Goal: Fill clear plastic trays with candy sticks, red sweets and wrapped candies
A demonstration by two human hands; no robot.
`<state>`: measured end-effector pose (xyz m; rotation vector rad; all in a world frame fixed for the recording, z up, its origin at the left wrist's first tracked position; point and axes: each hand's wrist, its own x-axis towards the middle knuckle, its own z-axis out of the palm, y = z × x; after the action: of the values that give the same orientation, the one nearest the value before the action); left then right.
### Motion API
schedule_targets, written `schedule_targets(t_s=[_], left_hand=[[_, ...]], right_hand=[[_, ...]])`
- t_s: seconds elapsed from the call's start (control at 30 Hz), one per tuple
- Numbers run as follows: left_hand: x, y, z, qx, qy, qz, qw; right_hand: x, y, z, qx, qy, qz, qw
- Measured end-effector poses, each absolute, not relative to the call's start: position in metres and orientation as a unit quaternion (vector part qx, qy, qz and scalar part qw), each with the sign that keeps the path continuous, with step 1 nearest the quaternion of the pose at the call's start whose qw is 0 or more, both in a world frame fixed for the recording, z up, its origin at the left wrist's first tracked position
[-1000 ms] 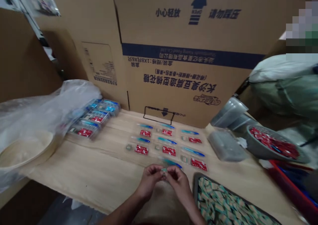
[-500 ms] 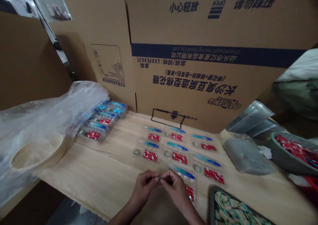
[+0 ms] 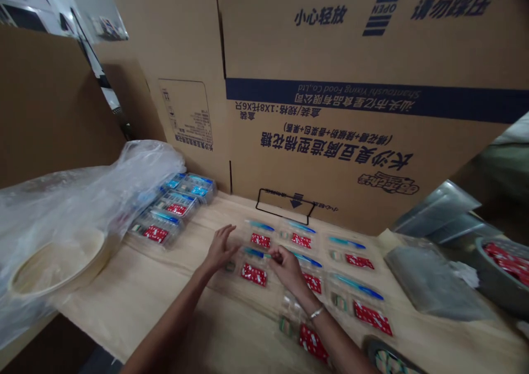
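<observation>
My left hand (image 3: 221, 248) hovers over the left side of the laid-out clear plastic trays, fingers spread and nothing in them. Close by, my right hand (image 3: 285, 266) pinches a small green-and-white packet (image 3: 266, 256), only partly visible at the fingertips. It is above a tray with a red dotted packet (image 3: 253, 274) and a blue pointed stick (image 3: 253, 251). A small green packet (image 3: 230, 265) lies in that tray, below my left hand. Under my right forearm, another tray holds a red packet (image 3: 313, 341) and a green packet (image 3: 285, 325).
A dark tray of small green packets (image 3: 388, 360) stands at the front right. Flat clear plastic sheets (image 3: 433, 280) and a grey basket (image 3: 491, 275) of red packets are further right. Filled trays (image 3: 157, 228), plastic film and a cream basin (image 3: 58, 261) are left. Cardboard (image 3: 314, 131) rises behind.
My hands were together at the front, pinching something small. They have separated and moved further back; the left has opened, while the right keeps a small packet. The view has shifted slightly.
</observation>
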<state>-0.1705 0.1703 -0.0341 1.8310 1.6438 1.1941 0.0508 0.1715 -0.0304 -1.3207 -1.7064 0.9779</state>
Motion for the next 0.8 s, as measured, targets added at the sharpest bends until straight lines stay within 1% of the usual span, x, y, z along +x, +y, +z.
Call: schedule_targets(t_s=[0.13,0.27,0.47,0.6,0.73,0.8], left_hand=[[-0.191,0.196,-0.060,0.742,0.560,0.322,0.180],[-0.188,0.194,-0.076,0.757,0.573,0.278,0.143],[-0.184,0.188,-0.069,0.765,0.580,0.241,0.141],[-0.182,0.188,-0.061,0.774,0.576,0.228,0.134],[-0.181,0.187,-0.058,0.783,0.567,0.217,0.132],[-0.182,0.188,-0.058,0.780,0.573,0.214,0.134]], right_hand=[[0.009,0.221,-0.032,-0.521,-0.694,0.349,0.353],[-0.032,0.247,-0.038,-0.543,-0.713,0.315,0.311],[-0.041,0.240,-0.051,-0.562,-0.743,0.248,0.266],[-0.040,0.241,-0.051,-0.570,-0.750,0.226,0.248],[-0.035,0.237,-0.033,-0.565,-0.752,0.222,0.256],[-0.016,0.220,-0.018,-0.541,-0.765,0.221,0.269]])
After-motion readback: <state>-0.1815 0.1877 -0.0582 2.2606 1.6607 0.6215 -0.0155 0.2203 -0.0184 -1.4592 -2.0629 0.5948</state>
